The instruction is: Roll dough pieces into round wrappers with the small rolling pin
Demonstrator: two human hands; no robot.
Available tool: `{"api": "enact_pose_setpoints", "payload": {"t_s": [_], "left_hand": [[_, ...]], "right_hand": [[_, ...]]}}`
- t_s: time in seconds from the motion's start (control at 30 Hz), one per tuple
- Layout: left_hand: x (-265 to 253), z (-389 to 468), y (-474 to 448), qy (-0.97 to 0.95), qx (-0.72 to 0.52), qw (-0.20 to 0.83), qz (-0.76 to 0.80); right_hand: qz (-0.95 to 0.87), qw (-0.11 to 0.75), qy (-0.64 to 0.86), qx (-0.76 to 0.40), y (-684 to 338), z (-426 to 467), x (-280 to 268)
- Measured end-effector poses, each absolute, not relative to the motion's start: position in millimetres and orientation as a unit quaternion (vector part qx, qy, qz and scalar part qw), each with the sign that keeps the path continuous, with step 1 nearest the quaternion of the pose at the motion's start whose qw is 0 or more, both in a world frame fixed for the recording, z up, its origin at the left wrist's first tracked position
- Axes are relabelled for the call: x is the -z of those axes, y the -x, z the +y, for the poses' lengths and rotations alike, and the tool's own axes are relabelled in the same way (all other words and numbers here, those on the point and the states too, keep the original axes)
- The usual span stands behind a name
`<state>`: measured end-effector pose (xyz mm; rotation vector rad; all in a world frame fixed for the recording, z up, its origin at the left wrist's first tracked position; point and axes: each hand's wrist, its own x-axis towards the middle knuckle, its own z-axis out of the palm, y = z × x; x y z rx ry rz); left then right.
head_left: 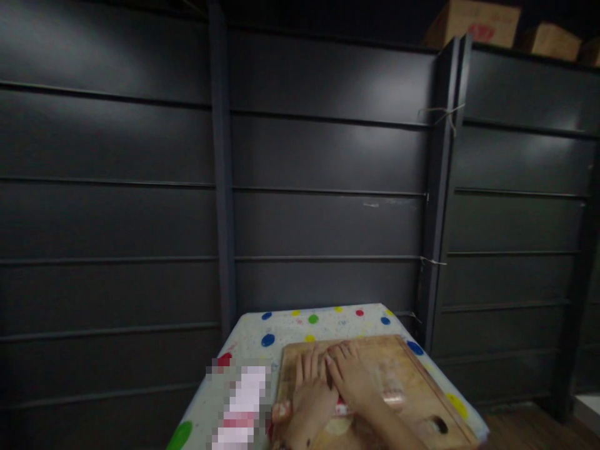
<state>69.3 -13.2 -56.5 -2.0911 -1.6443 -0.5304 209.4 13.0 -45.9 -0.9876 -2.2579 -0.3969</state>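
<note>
My left hand [310, 389] lies palm down on a wooden cutting board [375, 350], its fingers stretched forward. Right beside it, my right hand [350, 374] is also palm down with fingers extended, the fingertips of both hands close together. A small red and white thing [341, 407] shows between the hands; they partly cover it, so its kind cannot be made out. Whatever lies under the palms is hidden. To the right of my right wrist, a shiny pale strip [392, 399] rests on the board. Another red and white piece [282, 410] sits left of my left wrist.
The table carries a white cloth with coloured dots [290, 322]. At its left lies a blurred-out white and pink thing [244, 406]. The board has a dark handle hole [439, 425]. Dark metal panels [328, 225] stand behind, with cardboard boxes [482, 25] up high.
</note>
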Motion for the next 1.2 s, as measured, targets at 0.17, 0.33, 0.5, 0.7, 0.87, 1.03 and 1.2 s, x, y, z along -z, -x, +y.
{"api": "enact_pose_setpoints", "payload": {"t_s": [0.17,0.33,0.5,0.7,0.87,1.03,1.2], "left_hand": [[36,-55,-76,0.771,0.169,0.127,-0.601],[24,-71,-79,0.730,0.196,0.111,-0.645],[9,-74,-69,0.747,0.197,0.048,-0.633],[8,-79,-33,0.764,0.157,0.062,-0.622],[24,-82,-13,0.777,0.171,0.089,-0.600],[29,-75,-11,0.780,0.203,0.116,-0.580],[17,-66,-17,0.764,0.217,0.134,-0.593]], "right_hand": [[-0.847,0.348,0.392,0.092,-217,-20,40],[-0.832,0.375,0.407,0.033,-241,-45,26],[-0.828,0.303,0.462,0.096,-283,-54,44],[-0.826,0.283,0.471,0.126,-315,-47,66],[-0.807,0.302,0.495,0.110,-299,-47,74],[-0.790,0.321,0.519,0.068,-285,-51,62],[-0.820,0.310,0.475,0.075,-282,-50,46]]}}
